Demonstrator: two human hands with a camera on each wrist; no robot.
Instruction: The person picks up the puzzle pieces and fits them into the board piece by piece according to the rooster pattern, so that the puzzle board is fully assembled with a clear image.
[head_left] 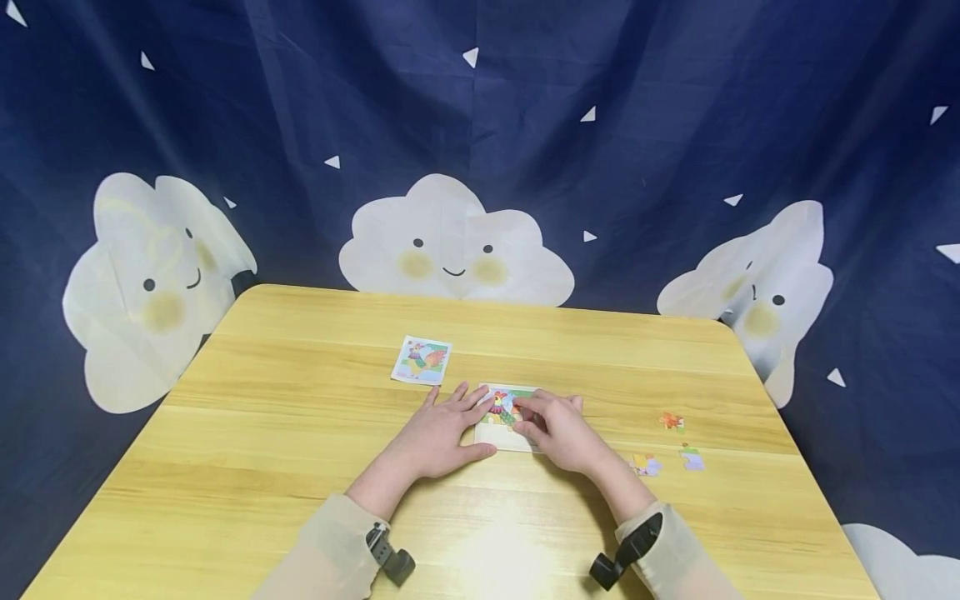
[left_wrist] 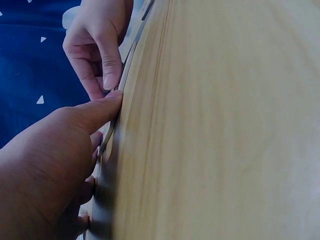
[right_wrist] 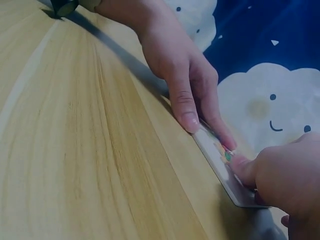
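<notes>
A small jigsaw board (head_left: pixel 504 438) lies on the table with a partly filled colourful picture at its far side and a bare pale strip near me. My left hand (head_left: pixel 442 433) steadies its left side, fingers spread over the edge and thumb (left_wrist: pixel 107 104) along the near border. From the right, my right hand (head_left: pixel 558 432) pinches a puzzle piece (right_wrist: pixel 228 155) between thumb and fingers, low over the board. The fingers hide most of that piece. In the left wrist view the right hand (left_wrist: pixel 100 42) bends down close to the left thumb.
Behind the board, to the left, lies a square picture card (head_left: pixel 422 360) of a bird. Several loose puzzle pieces lie at the right: an orange one (head_left: pixel 672 422), a lilac one (head_left: pixel 692 457) and a yellow and lilac bit (head_left: pixel 647 465). A dark blue curtain (head_left: pixel 525 117) hangs behind the table.
</notes>
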